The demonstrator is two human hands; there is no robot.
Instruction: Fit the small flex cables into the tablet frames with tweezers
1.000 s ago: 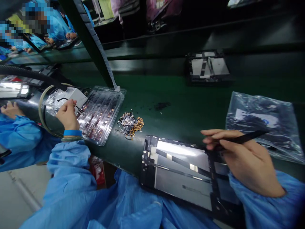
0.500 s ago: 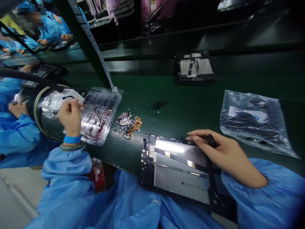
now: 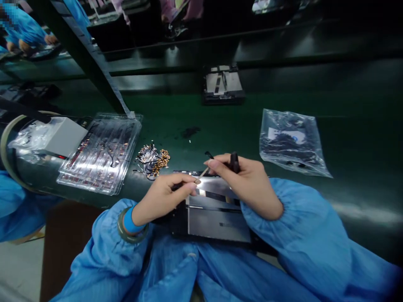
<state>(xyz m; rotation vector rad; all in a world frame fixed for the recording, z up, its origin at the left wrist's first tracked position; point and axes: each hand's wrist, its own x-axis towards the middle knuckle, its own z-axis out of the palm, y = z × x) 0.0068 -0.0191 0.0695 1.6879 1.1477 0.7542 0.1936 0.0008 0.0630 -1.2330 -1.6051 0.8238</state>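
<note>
From my remote seat, I take the open tablet chassis (image 3: 217, 209) at the near edge of the green bench (image 3: 220, 121) as my landmark. My left hand (image 3: 166, 197) lies over its upper left corner, fingers pressed together in a pinch on a thin cable piece (image 3: 203, 173) whose free end sticks up toward the right hand. My right hand (image 3: 248, 184) is over the chassis's upper edge, curled around a black stylus tool (image 3: 234, 161) while its fingertips close near that same cable end. The risk I judge: the piece is tiny and held only at its tips, so a slight slip could drop it into the chassis or kink it; the tool tip could also scrape the bright panel if the wrist dips. To the left of the chassis sit a heap of small gold connectors (image 3: 153, 156) and a clear parts tray (image 3: 100, 153); right of it, well apart, a plastic bag (image 3: 291, 140). Compared with half a second ago, my left hand has left the tray and come to the chassis, and both hands now meet above it.
</note>
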